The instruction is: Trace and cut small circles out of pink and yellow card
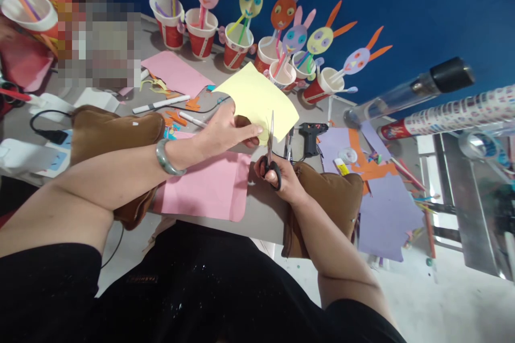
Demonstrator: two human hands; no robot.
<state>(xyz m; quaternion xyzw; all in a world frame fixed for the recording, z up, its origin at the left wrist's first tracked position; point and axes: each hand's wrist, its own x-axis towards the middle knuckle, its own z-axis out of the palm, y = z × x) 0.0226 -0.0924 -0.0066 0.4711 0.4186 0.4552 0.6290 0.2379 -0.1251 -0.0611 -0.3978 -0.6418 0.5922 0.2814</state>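
Between thumb and fingers, my left hand [235, 127] pinches a sheet of yellow paper [261, 91] near its lower edge. A rounded outline shows on the paper beside the thumb. My right hand [284, 179] has its fingers through the black handles of a pair of scissors [271, 144], whose blades point up at the yellow paper's lower edge. How far the blades are apart I cannot tell. Below the hands, a pink sheet [205, 187] lies on the table. A black glue gun [310, 136] rests just right of the scissors.
Red paper cups [201, 35] with paper rabbit faces on straws line the blue wall. Brown cushions [115, 131] flank the work area. Purple sheets [384, 214] with orange scraps lie right, near a patterned roll [454, 112]. A marker [161, 104] and a pink sheet [177, 72] lie left.
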